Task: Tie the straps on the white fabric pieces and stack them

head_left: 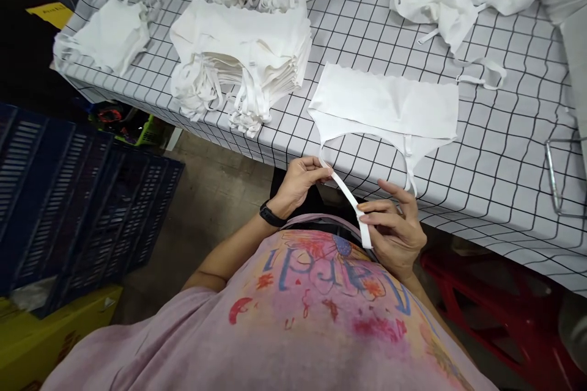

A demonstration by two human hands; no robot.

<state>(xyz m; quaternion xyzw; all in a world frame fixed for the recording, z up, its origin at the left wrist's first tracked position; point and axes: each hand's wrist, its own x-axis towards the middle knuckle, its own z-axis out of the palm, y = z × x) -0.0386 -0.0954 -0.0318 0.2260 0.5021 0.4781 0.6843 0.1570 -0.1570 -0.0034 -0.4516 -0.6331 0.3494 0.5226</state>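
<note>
A white garment (389,107) lies flat on the checked tablecloth (495,159), its lower edge at the table's front. One white strap (349,198) runs from the garment's left corner down over the table edge. My left hand (298,183) pinches the strap near the garment. My right hand (397,229) pinches the strap's lower end between thumb and fingers, and the strap is stretched straight between the two hands. A second strap (409,174) hangs from the garment just above my right hand.
A tall stack of folded white garments (241,58) stands left of the flat one, a smaller pile (107,33) at the table's left corner, loose ones (440,6) at the back. Dark blue crates (77,195) sit on the floor at left, a red stool (495,305) at right.
</note>
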